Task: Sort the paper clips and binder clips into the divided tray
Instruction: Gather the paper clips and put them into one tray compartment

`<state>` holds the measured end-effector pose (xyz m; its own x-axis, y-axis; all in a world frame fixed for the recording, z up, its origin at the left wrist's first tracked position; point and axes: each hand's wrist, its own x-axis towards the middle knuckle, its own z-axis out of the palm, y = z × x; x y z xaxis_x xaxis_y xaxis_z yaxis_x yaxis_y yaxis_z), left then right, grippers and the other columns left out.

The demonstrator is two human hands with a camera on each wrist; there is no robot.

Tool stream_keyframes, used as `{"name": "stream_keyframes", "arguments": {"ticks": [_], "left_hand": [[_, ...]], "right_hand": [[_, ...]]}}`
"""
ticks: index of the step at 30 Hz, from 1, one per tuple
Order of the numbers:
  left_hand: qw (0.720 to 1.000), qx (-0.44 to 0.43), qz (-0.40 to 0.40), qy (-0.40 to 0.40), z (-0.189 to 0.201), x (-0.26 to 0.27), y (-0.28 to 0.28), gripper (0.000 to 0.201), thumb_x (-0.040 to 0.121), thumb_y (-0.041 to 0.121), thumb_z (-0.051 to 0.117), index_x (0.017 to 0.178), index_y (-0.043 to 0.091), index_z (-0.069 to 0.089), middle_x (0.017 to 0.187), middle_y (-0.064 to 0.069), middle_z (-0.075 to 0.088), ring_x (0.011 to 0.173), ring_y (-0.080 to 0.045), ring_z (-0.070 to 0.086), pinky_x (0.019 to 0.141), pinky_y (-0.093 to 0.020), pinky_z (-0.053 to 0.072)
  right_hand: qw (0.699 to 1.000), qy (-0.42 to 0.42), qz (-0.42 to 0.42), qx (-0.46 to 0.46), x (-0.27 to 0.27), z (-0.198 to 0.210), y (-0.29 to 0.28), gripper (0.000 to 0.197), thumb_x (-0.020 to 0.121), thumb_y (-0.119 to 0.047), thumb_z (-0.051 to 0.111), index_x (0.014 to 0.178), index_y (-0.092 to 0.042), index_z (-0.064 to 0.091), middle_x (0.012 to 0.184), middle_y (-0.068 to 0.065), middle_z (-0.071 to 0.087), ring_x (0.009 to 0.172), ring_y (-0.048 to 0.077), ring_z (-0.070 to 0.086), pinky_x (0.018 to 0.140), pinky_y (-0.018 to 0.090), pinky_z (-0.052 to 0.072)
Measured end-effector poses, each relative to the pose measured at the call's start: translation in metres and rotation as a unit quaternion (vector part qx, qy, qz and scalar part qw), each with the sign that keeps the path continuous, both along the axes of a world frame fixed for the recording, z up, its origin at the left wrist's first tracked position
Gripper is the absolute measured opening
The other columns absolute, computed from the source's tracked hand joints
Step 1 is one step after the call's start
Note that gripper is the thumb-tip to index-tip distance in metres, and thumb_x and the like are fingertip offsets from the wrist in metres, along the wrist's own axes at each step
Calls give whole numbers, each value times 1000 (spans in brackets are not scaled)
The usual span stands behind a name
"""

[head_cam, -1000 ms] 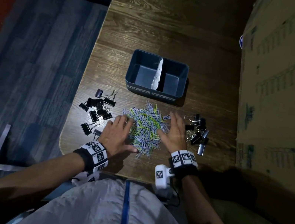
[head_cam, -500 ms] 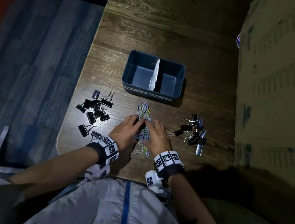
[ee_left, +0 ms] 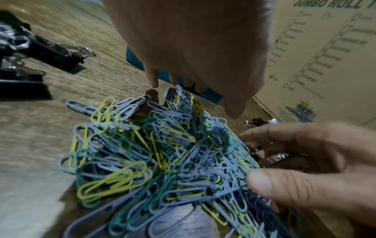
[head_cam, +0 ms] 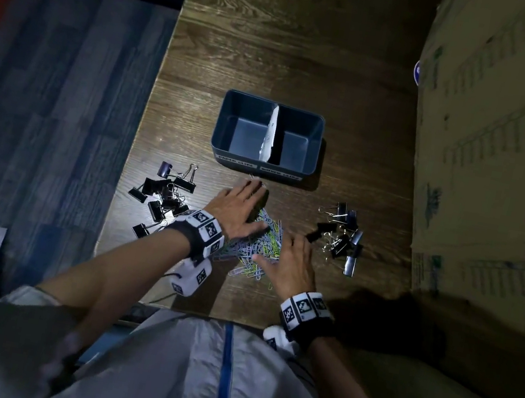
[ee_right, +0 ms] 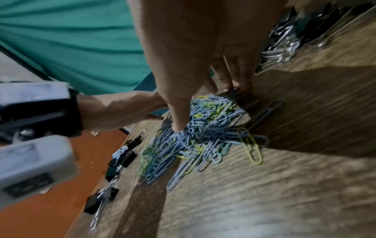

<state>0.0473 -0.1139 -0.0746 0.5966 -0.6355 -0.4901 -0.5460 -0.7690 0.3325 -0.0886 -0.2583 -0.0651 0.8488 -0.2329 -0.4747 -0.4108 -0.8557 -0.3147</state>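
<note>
Right now your left hand (head_cam: 239, 210) lies flat with straight fingers on the upper left of the paper clips (head_cam: 258, 245), mid-frame on the table (head_cam: 280, 45). Your right hand (head_cam: 292, 263) rests on their lower right, fingers spread and relaxed, holding nothing. Just above sits the tray (head_cam: 261, 168), both halves bare. Binder clips (head_cam: 164, 194) lie left, more clips (head_cam: 342, 234) right.

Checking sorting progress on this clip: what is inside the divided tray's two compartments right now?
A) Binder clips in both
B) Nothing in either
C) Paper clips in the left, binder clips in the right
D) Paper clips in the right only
B: in the head view both compartments of the divided tray show bare floors, while the paper clips lie heaped on the table.
</note>
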Motion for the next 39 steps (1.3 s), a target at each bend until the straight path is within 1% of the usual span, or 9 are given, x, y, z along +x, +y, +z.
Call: {"name": "stream_keyframes", "arguments": {"ticks": [3, 9, 12, 15, 23, 29, 32, 35, 39], "left_hand": [[999, 12, -37, 6, 2, -1, 1, 83, 92, 67, 25, 154, 16, 3, 162, -5, -2, 148, -25, 3, 115, -50, 16], [996, -46, -54, -47, 20, -27, 26, 79, 91, 65, 36, 150, 17, 18, 156, -7, 24, 140, -25, 26, 110, -49, 32], [998, 38, 14, -43, 23, -34, 43, 101, 76, 74, 54, 150, 19, 12, 155, -10, 20, 137, -31, 29, 108, -51, 32], [992, 104, 69, -16, 18, -36, 47, 114, 65, 64, 74, 147, 16, 10, 145, -14, 25, 128, -33, 36, 99, -47, 44], [995, 6, 98, 20, 15, -46, 27, 81, 78, 24, 76, 142, 14, 26, 132, -13, 36, 118, -29, 39, 88, -42, 52], [988, -107, 107, 12, 13, -46, 46, 34, 82, 3, 66, 111, 11, 49, 102, -10, 60, 87, -28, 61, 73, -38, 56], [982, -143, 124, 19, 19, -44, 50, 13, 88, 9, 64, 100, 12, 59, 94, -6, 65, 77, -22, 64, 67, -28, 56], [974, -173, 142, 26, 27, -43, 53, 3, 89, 13, 65, 92, 15, 66, 86, 2, 66, 69, -11, 61, 64, -22, 54], [966, -212, 143, 25, 45, -38, 56, 8, 89, 5, 64, 87, 12, 69, 82, 4, 68, 64, -3, 58, 56, -8, 44]], "right_hand": [[999, -1, 35, 39, 2, -1, 10, 93, 85, -61, 62, 154, -10, 24, 158, 13, 27, 143, 33, 25, 115, 46, 30], [995, -70, 11, 68, -1, -1, -7, 82, 76, -50, 78, 144, -22, 44, 142, 7, 44, 131, 30, 42, 107, 43, 39], [999, -24, -20, 31, 0, -4, -16, 106, 66, -59, 82, 151, -25, 29, 148, 6, 33, 133, 30, 37, 104, 48, 44], [999, 36, 13, 11, 6, -6, -13, 115, 65, -58, 83, 154, -27, 16, 148, 7, 25, 137, 31, 28, 102, 51, 46], [998, -61, 31, 12, 25, -6, 9, 71, 75, -33, 82, 136, -17, 49, 124, 9, 50, 115, 32, 52, 91, 47, 51], [995, -73, -12, 65, 28, 3, 5, 40, 78, -18, 79, 112, -21, 57, 110, 1, 63, 97, 23, 62, 82, 43, 55], [995, -63, -21, 74, 35, 18, 2, 19, 87, -11, 70, 103, -20, 67, 101, 0, 70, 85, 19, 67, 74, 40, 59], [996, -53, -29, 72, 38, 29, 0, 27, 94, 0, 52, 96, -16, 75, 91, 8, 74, 77, 23, 70, 71, 38, 60], [998, 3, -9, 65, 40, 42, -3, 29, 95, -1, 51, 101, -15, 75, 98, 9, 74, 83, 23, 69, 76, 34, 60]]}}
